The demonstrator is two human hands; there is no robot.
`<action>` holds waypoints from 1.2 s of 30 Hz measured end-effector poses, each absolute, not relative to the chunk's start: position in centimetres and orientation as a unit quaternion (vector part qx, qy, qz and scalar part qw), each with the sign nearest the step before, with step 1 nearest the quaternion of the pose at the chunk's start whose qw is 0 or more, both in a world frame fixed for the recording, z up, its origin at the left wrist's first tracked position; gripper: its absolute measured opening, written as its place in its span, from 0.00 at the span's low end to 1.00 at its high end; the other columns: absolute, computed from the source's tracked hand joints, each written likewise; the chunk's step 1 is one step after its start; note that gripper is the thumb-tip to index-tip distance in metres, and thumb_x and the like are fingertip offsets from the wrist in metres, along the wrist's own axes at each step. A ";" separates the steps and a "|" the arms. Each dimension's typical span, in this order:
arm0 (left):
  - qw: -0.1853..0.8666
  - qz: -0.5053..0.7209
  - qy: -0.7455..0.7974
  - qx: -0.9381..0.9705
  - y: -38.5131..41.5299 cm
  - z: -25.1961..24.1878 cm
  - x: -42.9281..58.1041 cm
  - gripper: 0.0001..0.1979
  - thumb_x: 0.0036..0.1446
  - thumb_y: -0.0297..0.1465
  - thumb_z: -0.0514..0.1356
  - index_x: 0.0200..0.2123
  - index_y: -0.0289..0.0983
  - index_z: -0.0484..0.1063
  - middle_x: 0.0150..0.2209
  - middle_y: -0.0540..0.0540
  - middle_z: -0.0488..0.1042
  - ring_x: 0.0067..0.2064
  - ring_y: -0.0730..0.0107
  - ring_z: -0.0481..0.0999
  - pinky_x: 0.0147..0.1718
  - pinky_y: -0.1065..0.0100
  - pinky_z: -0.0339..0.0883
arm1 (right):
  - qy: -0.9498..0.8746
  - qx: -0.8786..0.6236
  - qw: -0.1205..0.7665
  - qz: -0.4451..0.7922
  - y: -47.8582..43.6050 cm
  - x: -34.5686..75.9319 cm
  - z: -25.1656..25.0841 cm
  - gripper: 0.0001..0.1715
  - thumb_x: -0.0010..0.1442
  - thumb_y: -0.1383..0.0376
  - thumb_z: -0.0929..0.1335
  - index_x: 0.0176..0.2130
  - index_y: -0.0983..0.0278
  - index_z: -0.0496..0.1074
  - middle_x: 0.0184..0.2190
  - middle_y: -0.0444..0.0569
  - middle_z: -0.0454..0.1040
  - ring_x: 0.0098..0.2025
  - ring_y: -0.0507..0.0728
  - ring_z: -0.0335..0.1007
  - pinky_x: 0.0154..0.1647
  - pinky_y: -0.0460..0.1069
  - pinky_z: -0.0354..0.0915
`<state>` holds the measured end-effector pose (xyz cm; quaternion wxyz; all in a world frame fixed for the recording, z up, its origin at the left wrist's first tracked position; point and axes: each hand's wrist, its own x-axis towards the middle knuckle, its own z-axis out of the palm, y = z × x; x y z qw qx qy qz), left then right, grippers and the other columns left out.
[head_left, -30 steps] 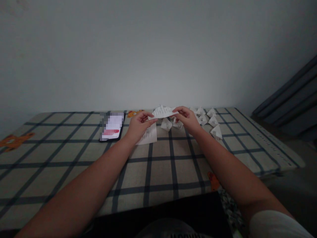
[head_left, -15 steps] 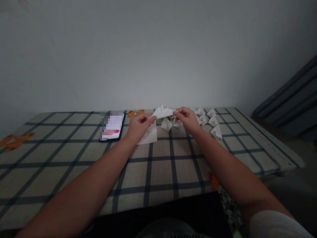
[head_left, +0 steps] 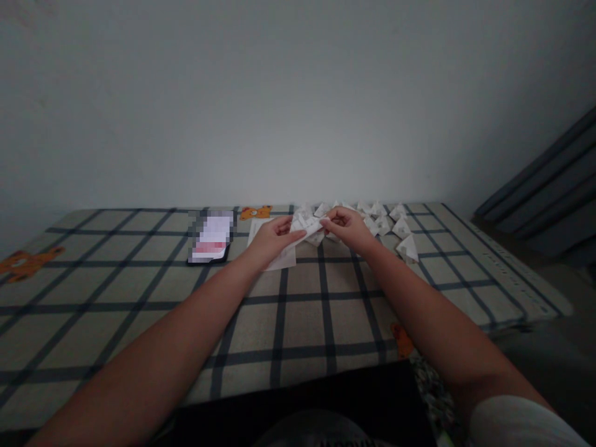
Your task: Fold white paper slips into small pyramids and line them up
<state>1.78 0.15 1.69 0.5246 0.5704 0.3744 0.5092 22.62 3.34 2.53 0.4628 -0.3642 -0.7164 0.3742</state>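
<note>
Between my two hands, just above the table, is a partly folded white paper with printing on it. My left hand pinches its left end, thumb on the near edge. My right hand grips the right end between thumb and fingers. Below and beside my left hand lies a flat printed sheet. Several small folded paper shapes, pointed like little boats, stand behind and right of my right hand; the nearest folded paper shape sits at the right. Some are partly hidden behind the hands.
A phone with a lit, blurred screen lies left of my left hand. The checked tablecloth has bear prints. A pale wall rises behind the table's far edge, and a grey curtain hangs at the right.
The held paper has come down slightly and tilted, its left end lower. My left hand has shifted a little right and down; my right hand has stayed nearly in place.
</note>
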 end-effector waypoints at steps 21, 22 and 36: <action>0.437 0.373 0.433 0.695 0.3 0.9 1.4 0.13 0.47 0.40 0.66 0.31 0.36 0.78 0.25 0.46 0.76 0.24 0.68 0.73 0.22 0.71 0.61 | -0.701 -0.330 0.485 0.405 2.6 21.6 2.6 0.41 0.54 0.57 0.70 0.62 0.56 0.52 0.29 0.43 0.74 0.29 0.52 0.72 0.31 0.47 0.69; 0.437 0.382 0.436 0.688 0.3 0.9 1.4 0.14 0.47 0.41 0.66 0.32 0.36 0.78 0.26 0.45 0.77 0.25 0.68 0.74 0.22 0.71 0.62 | -0.700 -0.324 0.498 0.397 2.5 21.6 2.8 0.39 0.55 0.56 0.69 0.61 0.56 0.53 0.31 0.44 0.74 0.30 0.52 0.72 0.32 0.48 0.69; 0.479 0.478 0.380 0.631 -0.1 1.1 1.8 0.19 0.49 0.41 0.65 0.42 0.36 0.76 0.40 0.44 0.77 0.35 0.68 0.76 0.36 0.67 0.72 | -0.839 -0.327 0.410 0.144 1.1 21.1 3.8 0.14 0.59 0.57 0.67 0.35 0.63 0.78 0.29 0.47 0.77 0.28 0.50 0.67 0.31 0.46 0.60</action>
